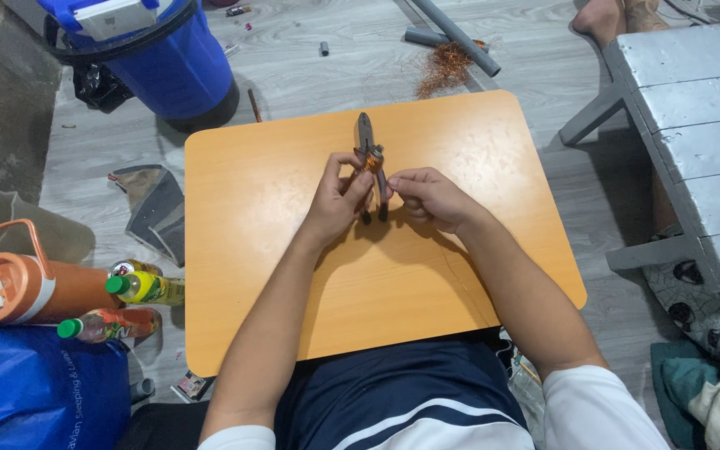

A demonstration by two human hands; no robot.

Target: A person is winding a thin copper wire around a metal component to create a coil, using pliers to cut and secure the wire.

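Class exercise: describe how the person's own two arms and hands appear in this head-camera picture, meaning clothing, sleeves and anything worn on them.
Both arms are bare from the short white sleeves down. The left hand and right hand wear no gloves, and no rings, watch or bracelets are visible. The left white sleeve and right white sleeve show only at the picture's lower edge.

Pliers [370, 162] are standing over the middle of the small table [277, 275], the left hand [337, 198] lying just left of them and the right hand [428, 197] just right. A barrel [178, 71] is sitting beyond the table's far left corner, pipes [453, 35] and a wire tangle [443, 68] beyond its far edge. Bottles [139, 289] are lying left of the table, a bench [697, 142] standing right.
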